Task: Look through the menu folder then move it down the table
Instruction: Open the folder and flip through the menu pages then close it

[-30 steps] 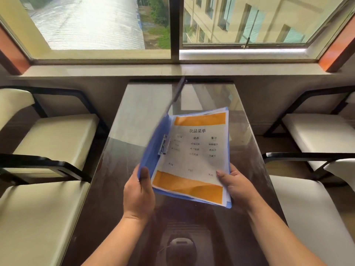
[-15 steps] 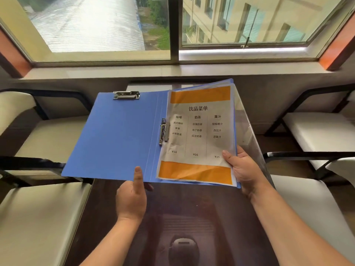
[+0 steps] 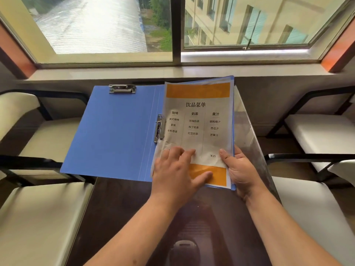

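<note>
The blue menu folder [image 3: 115, 135] is held open above the dark glossy table [image 3: 119, 212], its cover swung out flat to the left. A white menu page with orange bands [image 3: 199, 120] lies clipped in the right half inside a clear sleeve. My right hand [image 3: 240, 169] grips the folder's lower right corner, thumb on the page. My left hand [image 3: 176, 173] lies flat on the lower left of the page, fingers spread, touching the sleeve's bottom corner. The far end of the table is hidden behind the folder.
Cream cushioned chairs with black frames stand on both sides: two on the left [image 3: 38, 217] and two on the right [image 3: 322, 135]. A window sill [image 3: 172, 72] and a large window [image 3: 99, 25] run along the far end of the table.
The folder went from nearly closed to fully open, cover swung left. My left hand let go of the folder's bottom edge and moved right onto the menu page.
</note>
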Available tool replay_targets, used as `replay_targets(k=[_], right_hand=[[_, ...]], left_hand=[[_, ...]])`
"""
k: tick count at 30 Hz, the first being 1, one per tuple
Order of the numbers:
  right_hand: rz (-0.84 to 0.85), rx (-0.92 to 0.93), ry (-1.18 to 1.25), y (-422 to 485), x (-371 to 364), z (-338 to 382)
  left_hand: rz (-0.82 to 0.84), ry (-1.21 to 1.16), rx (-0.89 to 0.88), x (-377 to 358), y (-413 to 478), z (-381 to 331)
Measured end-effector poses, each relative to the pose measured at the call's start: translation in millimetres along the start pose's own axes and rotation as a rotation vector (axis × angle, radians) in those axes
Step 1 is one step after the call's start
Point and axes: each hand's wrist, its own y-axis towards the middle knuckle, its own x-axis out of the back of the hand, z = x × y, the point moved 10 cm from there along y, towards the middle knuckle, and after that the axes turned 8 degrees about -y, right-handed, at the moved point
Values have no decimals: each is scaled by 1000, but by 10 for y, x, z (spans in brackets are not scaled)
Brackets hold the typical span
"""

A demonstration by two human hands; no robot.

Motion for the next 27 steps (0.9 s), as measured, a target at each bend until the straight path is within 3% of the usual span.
replay_targets(k=[10, 12, 18, 20, 24, 27], right_hand=[[-41, 17, 80, -38, 16, 116], [-52, 5, 48, -64, 85, 123], [-107, -10, 101, -34, 279, 131], [-119, -15, 113, -19, 311, 130], [-97, -16, 93, 9, 270, 130], [-92, -12, 102, 34, 240, 129]], left_hand=[[-167, -105, -171, 227, 8, -134], [-252, -231, -92, 344, -8, 13], [-678, -733, 473, 614, -277, 1051], [-775, -736, 510, 686, -356, 1238], [-814, -702, 571, 707, -467, 1370], [-841, -535, 408, 901, -484, 1166]])
